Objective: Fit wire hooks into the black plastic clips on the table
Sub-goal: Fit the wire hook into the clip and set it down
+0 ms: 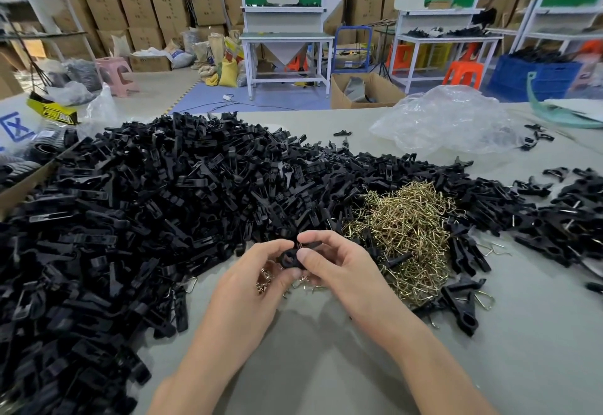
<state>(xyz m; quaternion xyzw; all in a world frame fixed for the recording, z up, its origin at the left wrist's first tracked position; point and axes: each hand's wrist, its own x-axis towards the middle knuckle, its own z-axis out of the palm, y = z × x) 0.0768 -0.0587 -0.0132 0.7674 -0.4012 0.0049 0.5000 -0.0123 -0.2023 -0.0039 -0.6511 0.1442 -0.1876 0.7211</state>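
View from the head camera, near to far. Both forearms reach in from the lower edge over the grey table (310, 365). The left hand (261, 271) and right hand (339, 268) meet just above the tabletop and together pinch 1 black clip (290, 256): the left fingers curl round its left side, and the right thumb presses on its right side with the forefinger arched over the top. A short bit of brass-coloured wire shows at the clip's upper edge between the fingertips; how far it is seated cannot be told. A few loose hooks (266, 279) lie on the table directly beneath the hands. Just right of the hands sits the heap of wire hooks (408, 228), tangled and brass-coloured, with several clips with wire loops (463, 297) lying at its near right edge. A very large pile of black clips (163, 202) fills the left half of the table and wraps behind the hook heap to the right edge. A cardboard tray (23, 186) touches the pile at far left. Beyond the piles, a crumpled clear plastic bag (450, 117) rests on the far right of the table. Past the table edge stand an open cardboard box (365, 90) on the floor, a white workbench (287, 39), a pink stool (117, 73), an orange stool (463, 73) and a blue crate (535, 78). Stacked cartons (137, 7) line the back wall.
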